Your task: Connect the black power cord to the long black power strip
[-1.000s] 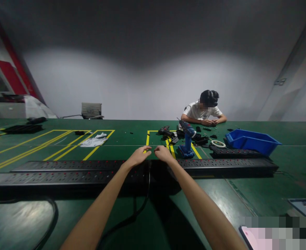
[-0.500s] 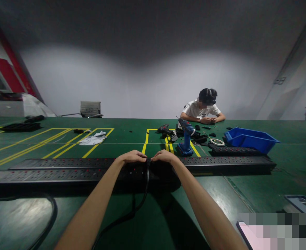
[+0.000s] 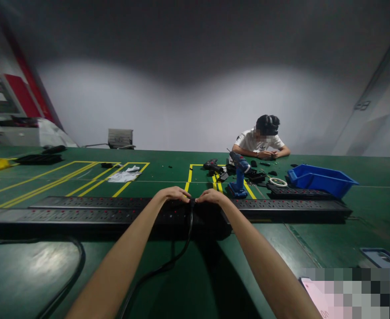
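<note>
My left hand (image 3: 174, 194) and my right hand (image 3: 211, 196) meet over a long black power strip (image 3: 82, 217) with rows of sockets and small red marks. Between my fingertips is the end of a black power cord (image 3: 191, 221), which both hands pinch closed from either side. From there the cord drops over the strip's near side and curves left along the bench. What the cord end touches is too dark to tell. Directly behind lies a second long power strip (image 3: 291, 205), reaching farther right.
A blue cordless drill (image 3: 239, 175) stands upright behind the strips. To its right are a blue bin (image 3: 321, 179) and a white ring (image 3: 278, 182). Another person (image 3: 261, 137) leans on the far edge. Another thick black cable (image 3: 73, 274) loops at left; a phone (image 3: 314, 294) lies near right.
The whole view has shifted slightly, with far-left things now more to the right. Both hands stay pinched at the cord end on the strip, with little movement.
</note>
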### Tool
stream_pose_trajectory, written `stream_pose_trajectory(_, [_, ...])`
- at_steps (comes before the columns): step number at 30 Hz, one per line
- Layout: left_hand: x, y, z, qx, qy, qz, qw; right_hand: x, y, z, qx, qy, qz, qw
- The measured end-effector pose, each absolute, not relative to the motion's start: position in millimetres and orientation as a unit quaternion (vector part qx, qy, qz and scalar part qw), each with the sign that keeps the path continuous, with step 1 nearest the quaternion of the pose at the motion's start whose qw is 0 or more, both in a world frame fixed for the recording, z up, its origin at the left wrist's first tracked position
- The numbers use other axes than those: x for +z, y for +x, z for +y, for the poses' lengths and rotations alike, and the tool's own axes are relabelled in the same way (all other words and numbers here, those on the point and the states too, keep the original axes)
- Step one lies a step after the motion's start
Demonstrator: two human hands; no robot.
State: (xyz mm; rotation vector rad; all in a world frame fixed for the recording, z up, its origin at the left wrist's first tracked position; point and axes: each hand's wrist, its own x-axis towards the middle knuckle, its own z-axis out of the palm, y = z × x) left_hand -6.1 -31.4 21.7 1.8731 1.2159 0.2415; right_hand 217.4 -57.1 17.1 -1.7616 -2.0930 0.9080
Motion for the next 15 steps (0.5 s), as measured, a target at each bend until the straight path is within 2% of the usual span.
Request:
stream_pose_trajectory(5, [5.9,-10.8,-54.5,0.182,0.767,0.439,0.431,5.3,219.4,-84.4,0.204,-0.607,-0.740,0.207])
stream_pose_trajectory(8, [-1.4,-9.0,-69.0,0.226,0.784,0.445,0.370,1.3,219.5,-95.7,0.141,-0.593,-0.756,0.238])
stream_pose_trajectory(15, [-1.6,-2.3,-83.7,0.226,0.811,0.494,0.218,2.4,210.4,-102.4,0.031,-0.618,-0.769,0.164])
